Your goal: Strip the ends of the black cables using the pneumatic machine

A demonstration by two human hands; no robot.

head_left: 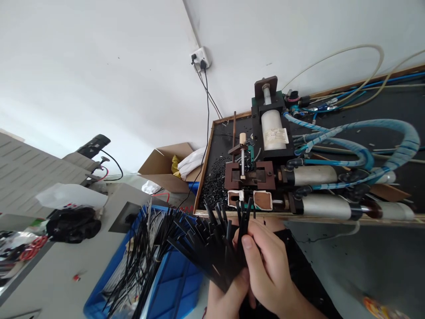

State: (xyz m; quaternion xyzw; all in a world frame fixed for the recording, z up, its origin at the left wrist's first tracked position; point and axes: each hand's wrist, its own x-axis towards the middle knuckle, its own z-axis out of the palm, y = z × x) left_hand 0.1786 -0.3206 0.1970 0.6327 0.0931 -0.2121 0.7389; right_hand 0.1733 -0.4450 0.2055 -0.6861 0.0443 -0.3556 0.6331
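A thick bundle of flat black strips (209,248) fans upward in front of me. My left hand (229,294) is closed around its lower part. Fingers and thumb of my right hand (267,261) pinch a few black strips (244,221) at the bundle's right side. Just beyond the strip tips is a pneumatic machine (249,173) with brown metal jaws and two pads edged in white. What the strips are exactly, I cannot make out.
Small black offcuts (215,177) cover the bench's left part. Air cylinders (322,207) and blue hoses (398,128) lie to the right. At lower left stands a blue crate (179,279) with black and white cables; a cardboard box (162,166) is behind it.
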